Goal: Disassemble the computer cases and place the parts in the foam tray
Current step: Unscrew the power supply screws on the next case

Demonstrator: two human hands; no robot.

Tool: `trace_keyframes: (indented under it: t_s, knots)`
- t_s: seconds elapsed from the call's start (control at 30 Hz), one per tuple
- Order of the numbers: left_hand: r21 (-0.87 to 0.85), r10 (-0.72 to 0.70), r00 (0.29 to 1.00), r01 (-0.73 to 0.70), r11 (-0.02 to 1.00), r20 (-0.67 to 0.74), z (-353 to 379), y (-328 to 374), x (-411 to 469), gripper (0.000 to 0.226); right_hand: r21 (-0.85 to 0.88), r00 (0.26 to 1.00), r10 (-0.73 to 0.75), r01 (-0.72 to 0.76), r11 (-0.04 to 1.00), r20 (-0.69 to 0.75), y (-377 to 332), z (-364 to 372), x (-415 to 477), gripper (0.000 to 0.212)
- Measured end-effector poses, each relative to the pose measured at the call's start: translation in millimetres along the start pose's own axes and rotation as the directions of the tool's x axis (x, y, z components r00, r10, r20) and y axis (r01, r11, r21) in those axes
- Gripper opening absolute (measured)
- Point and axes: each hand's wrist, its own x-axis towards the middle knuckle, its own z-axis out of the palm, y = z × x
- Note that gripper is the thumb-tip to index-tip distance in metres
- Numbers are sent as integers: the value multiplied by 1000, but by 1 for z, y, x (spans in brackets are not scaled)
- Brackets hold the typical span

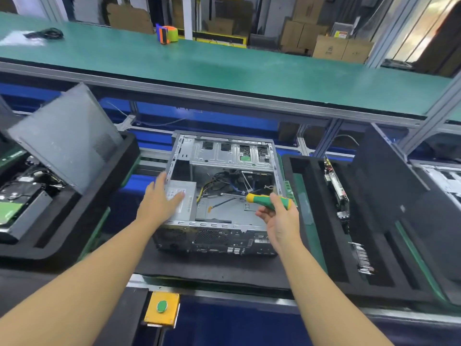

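An open computer case [224,236] lies on its side on a black mat in the middle, its metal frame, cables and drive cage showing. My left hand [159,203] rests flat with straight fingers on the grey power supply [185,206] in the case's near left corner. My right hand [279,216] grips a green and yellow screwdriver [264,199], whose shaft points left over the case's inside. A black foam tray [369,221] to the right holds a circuit card upright in a slot. A second foam tray [82,216] on the left holds a hard drive, cables and a leaning grey side panel [67,138].
A yellow box with a green button [162,307] sits on the near rail. A green shelf [224,71] runs above the line, with a tape dispenser [167,33] and a black cable on it. Another case [444,181] shows at the far right edge.
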Motion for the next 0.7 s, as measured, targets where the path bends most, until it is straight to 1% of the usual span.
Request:
trace_keyframes:
  t_s: [0.03,0.07,0.1,0.13,0.2,0.37,0.6,0.7]
  knots:
    - [-43,-68,997,67,997,-24,-1,0,1,75,-23,1000,-13,13,1000,7,1,-2,-1,12]
    - [-54,-125,992,123,991,-35,-2,0,2,69,-51,1000,-27,28,998,12,1,-3,-2,13]
    - [-35,-148,988,146,989,-33,-2,-1,2,57,-79,999,-38,39,996,12,2,-4,-3,13]
    - [-15,-146,989,146,989,-32,-2,-2,2,48,-98,999,-45,45,994,7,2,-4,-4,14]
    - [-8,-133,990,133,991,-37,-1,-2,4,41,-100,999,-45,45,994,-3,3,-5,-3,14]
    - [15,-116,991,117,993,-62,-2,-1,7,38,-93,998,-59,58,994,-7,4,-7,1,13]
    - [-31,-96,994,94,995,-56,11,15,15,35,-113,990,-132,125,986,-57,1,-9,17,14]
    - [-48,-107,993,105,993,-52,19,23,18,38,-72,992,-116,112,991,-59,-6,-13,22,15]
